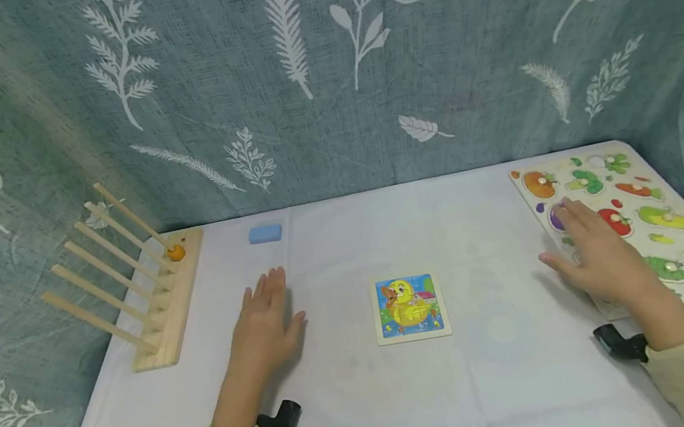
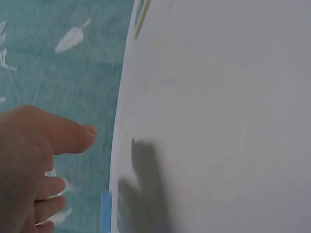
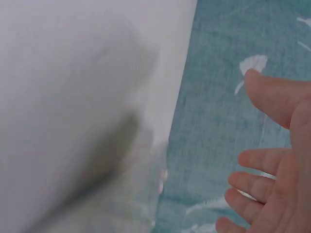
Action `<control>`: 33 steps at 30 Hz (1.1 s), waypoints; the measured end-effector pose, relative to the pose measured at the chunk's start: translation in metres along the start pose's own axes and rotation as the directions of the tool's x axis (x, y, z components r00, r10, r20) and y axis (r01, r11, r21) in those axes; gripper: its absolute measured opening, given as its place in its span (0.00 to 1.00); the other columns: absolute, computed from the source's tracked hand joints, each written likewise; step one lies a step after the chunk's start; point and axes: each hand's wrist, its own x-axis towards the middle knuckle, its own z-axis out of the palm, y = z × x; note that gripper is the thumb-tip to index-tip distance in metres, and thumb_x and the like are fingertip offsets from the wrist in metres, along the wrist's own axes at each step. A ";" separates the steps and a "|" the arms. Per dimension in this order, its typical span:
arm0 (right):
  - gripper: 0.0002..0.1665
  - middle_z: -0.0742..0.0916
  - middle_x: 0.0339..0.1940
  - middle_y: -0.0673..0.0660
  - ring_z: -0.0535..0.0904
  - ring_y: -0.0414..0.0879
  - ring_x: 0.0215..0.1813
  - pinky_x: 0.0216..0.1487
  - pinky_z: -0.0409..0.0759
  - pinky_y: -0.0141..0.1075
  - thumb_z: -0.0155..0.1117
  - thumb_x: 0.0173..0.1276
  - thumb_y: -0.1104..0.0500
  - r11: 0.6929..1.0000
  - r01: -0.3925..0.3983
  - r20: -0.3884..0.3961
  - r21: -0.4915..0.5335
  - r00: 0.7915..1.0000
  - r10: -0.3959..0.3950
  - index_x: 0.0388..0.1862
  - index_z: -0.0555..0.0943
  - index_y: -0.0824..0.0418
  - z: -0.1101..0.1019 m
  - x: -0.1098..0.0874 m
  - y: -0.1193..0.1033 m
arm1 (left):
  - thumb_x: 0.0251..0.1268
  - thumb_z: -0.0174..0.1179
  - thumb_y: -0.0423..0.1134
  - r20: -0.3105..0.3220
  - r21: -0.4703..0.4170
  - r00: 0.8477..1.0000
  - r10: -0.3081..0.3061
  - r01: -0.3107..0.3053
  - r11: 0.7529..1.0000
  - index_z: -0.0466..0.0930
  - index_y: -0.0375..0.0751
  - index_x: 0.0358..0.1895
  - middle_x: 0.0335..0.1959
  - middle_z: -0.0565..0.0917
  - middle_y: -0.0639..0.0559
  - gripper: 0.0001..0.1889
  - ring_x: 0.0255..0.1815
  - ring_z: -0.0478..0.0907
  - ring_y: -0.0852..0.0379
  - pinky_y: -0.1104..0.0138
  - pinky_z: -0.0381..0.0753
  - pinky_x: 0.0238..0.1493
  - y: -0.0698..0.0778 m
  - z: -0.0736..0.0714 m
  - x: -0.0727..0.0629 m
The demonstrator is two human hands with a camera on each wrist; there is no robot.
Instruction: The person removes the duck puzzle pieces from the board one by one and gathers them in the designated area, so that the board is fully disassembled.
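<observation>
A pale wooden rack point(image 1: 180, 306) with six round pegs stands at the left of a white cloth-covered table point(image 1: 359, 405), an orange ball point(image 1: 176, 252) at its farthest peg's foot. A square, pale-framed yellow-duck puzzle point(image 1: 410, 307) lies mid-table. Behind hangs a grey-green, white-leaf-printed fabric backdrop point(image 1: 330, 140).

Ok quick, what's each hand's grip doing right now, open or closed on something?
Left grip: open, holding nothing.
Right grip: open, holding nothing.

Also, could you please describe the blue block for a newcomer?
On the white table, look near the far edge, right of the wooden peg rack. The blue block lies beyond the left hand; unlike the rack and the duck puzzle, it is plain blue.
</observation>
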 end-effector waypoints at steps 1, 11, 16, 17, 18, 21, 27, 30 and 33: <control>0.50 0.55 0.75 0.70 0.48 0.66 0.75 0.68 0.53 0.66 0.57 0.68 0.41 1.000 0.014 -0.002 0.015 1.000 -0.014 0.75 0.49 0.68 0.003 0.000 -0.003 | 0.59 0.63 0.42 -0.005 -0.033 1.000 0.013 -0.014 0.999 0.60 0.26 0.68 0.67 0.67 0.31 0.37 0.69 0.63 0.36 0.44 0.59 0.70 0.005 0.002 0.001; 0.37 0.71 0.66 0.72 0.74 0.67 0.59 0.60 0.71 0.60 0.63 0.66 0.55 0.974 0.118 0.008 0.191 0.992 -0.122 0.68 0.64 0.71 0.026 0.012 -0.030 | 0.63 0.62 0.41 0.179 -0.392 0.980 0.084 -0.008 0.920 0.65 0.29 0.67 0.68 0.68 0.37 0.32 0.70 0.64 0.42 0.53 0.63 0.71 0.053 0.018 0.019; 0.32 0.77 0.60 0.69 0.79 0.64 0.53 0.54 0.78 0.55 0.64 0.65 0.58 0.941 0.211 -0.045 0.265 0.977 -0.207 0.64 0.69 0.70 0.039 0.019 -0.042 | 0.61 0.64 0.39 0.222 -0.525 0.968 0.119 0.016 0.851 0.67 0.31 0.66 0.66 0.71 0.40 0.31 0.68 0.67 0.45 0.55 0.67 0.69 0.068 0.026 0.026; 0.31 0.78 0.59 0.69 0.79 0.64 0.53 0.54 0.78 0.55 0.64 0.65 0.58 0.933 0.220 -0.047 0.283 0.975 -0.216 0.64 0.69 0.70 0.040 0.020 -0.045 | 0.60 0.65 0.39 0.224 -0.546 0.967 0.121 0.022 0.837 0.68 0.32 0.65 0.65 0.72 0.40 0.31 0.68 0.68 0.45 0.56 0.68 0.68 0.069 0.028 0.026; 0.31 0.78 0.59 0.69 0.79 0.64 0.53 0.54 0.78 0.55 0.65 0.65 0.58 0.927 0.226 -0.046 0.298 0.974 -0.223 0.63 0.70 0.70 0.042 0.022 -0.048 | 0.60 0.65 0.39 0.223 -0.565 0.967 0.122 0.026 0.824 0.69 0.32 0.65 0.65 0.73 0.41 0.30 0.67 0.69 0.46 0.56 0.69 0.68 0.071 0.030 0.027; 0.31 0.79 0.58 0.68 0.80 0.63 0.53 0.54 0.79 0.53 0.65 0.65 0.58 0.912 0.227 -0.028 0.343 0.973 -0.231 0.63 0.71 0.69 0.048 0.026 -0.058 | 0.59 0.66 0.40 0.226 -0.612 0.967 0.115 0.049 0.789 0.71 0.35 0.64 0.63 0.75 0.42 0.29 0.66 0.70 0.46 0.55 0.70 0.67 0.072 0.036 0.028; 0.30 0.79 0.59 0.64 0.79 0.59 0.56 0.57 0.78 0.50 0.65 0.65 0.56 0.872 0.215 0.035 0.439 0.966 -0.256 0.64 0.71 0.67 0.058 0.033 -0.080 | 0.58 0.66 0.40 0.230 -0.616 0.967 0.109 0.058 0.786 0.72 0.38 0.63 0.63 0.75 0.44 0.29 0.66 0.69 0.46 0.55 0.70 0.67 0.070 0.046 0.029; 0.30 0.79 0.60 0.63 0.78 0.58 0.57 0.58 0.78 0.50 0.65 0.65 0.57 0.844 0.219 0.057 0.489 0.958 -0.282 0.63 0.71 0.67 0.061 0.038 -0.093 | 0.59 0.66 0.40 0.227 -0.598 0.966 0.122 0.040 0.800 0.71 0.38 0.64 0.63 0.74 0.45 0.29 0.67 0.68 0.46 0.55 0.68 0.68 0.070 0.049 0.030; 0.29 0.80 0.59 0.63 0.78 0.57 0.58 0.59 0.78 0.48 0.65 0.65 0.58 0.814 0.214 0.076 0.540 0.951 -0.300 0.63 0.72 0.67 0.064 0.044 -0.107 | 0.60 0.65 0.40 0.223 -0.590 0.965 0.136 0.023 0.807 0.69 0.38 0.65 0.64 0.73 0.44 0.30 0.68 0.66 0.45 0.53 0.66 0.69 0.072 0.049 0.031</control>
